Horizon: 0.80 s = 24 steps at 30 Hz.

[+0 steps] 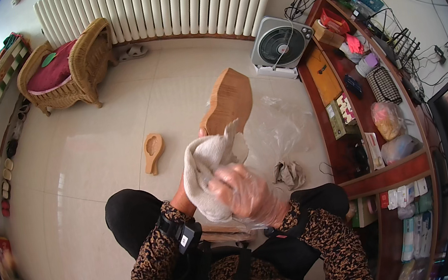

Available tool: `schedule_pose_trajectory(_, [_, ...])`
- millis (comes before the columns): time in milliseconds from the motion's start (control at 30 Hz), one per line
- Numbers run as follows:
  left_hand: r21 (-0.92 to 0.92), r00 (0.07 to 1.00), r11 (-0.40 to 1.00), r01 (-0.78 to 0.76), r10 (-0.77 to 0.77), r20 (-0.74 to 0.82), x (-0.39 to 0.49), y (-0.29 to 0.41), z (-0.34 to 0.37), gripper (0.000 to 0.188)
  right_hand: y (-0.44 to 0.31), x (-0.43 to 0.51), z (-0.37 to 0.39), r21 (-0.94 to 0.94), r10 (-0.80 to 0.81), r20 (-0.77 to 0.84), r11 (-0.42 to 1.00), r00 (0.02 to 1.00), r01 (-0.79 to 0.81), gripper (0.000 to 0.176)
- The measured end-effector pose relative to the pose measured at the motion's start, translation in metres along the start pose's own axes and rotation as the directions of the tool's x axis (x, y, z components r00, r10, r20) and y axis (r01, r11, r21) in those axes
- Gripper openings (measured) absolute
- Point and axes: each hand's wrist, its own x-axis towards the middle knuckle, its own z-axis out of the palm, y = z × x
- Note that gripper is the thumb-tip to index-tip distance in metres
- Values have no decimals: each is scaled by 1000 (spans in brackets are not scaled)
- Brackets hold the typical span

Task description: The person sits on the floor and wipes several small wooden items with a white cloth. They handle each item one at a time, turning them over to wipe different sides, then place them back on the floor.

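Note:
A large carved wooden piece, its shape like a mould with a narrowed neck, tilts up in front of me. My left hand grips its lower part; a fingertip shows at the wood's edge, while the cloth hides most of that hand. Over the lower end drapes a white knit cloth. In a clear plastic glove, my right hand clutches the cloth, slightly blurred. To the left on the floor lies a small wooden mould with a carved hollow and a short handle.
Clear plastic film and a crumpled greyish cloth lie on the tiles at right. Beyond are a box fan and an open cabinet packed with goods. A wicker chair stands far left, before a white radiator.

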Motion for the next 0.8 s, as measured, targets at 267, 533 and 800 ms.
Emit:
schedule_pose_trajectory(267, [-168,843,830,532,-502,194,14,18,2,65,65,17,-23,905,850,-156,327,503,-272,34])
schedule_pose_trajectory(533, [-280,822,773,569,-528,211,12,12,7,66,58,21,-32,607,716,-88,590,693,-532,26])
schedule_pose_trajectory(800, [-559,942,765,320,-318,103,-3,-4,-8,55,0,4,-5,-46,-115,30,992,993,117,19])
